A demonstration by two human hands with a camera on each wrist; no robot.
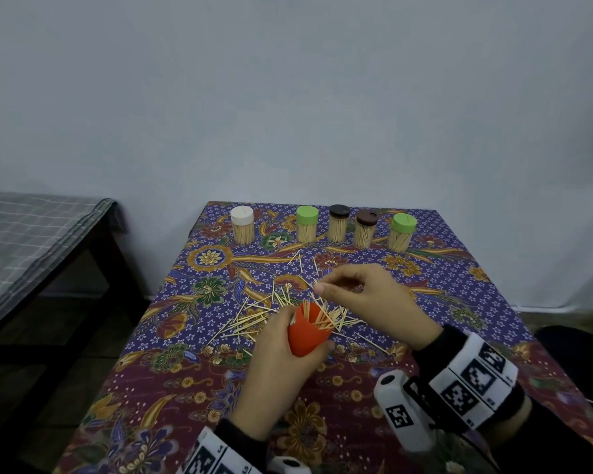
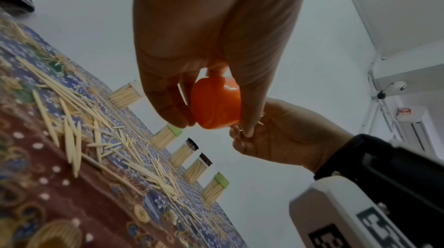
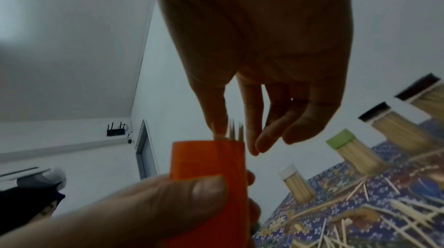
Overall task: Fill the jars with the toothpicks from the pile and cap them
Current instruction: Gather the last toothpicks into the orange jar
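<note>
Two bare hands, left hand [image 1: 278, 354] and right hand [image 1: 374, 299], emerging from dark long sleeves [image 1: 435, 354]. Above each cuff, a white wristband [image 1: 473, 378] printed with black square code markers. Strapped just beside the right wristband, on a black strap, a white boxy camera housing [image 1: 403, 410] bearing one more black code marker and a round dark lens.

head view: looks forward and down from above the counter [image 1: 322, 388], toward the wall behind it.
left wrist view: close under the left hand [image 2: 211, 43], looking along it.
right wrist view: close under the right hand [image 3: 264, 43], likewise.
shared: all three show the orange jar [image 1: 307, 333] and the row of capped jars [image 1: 338, 223].
</note>
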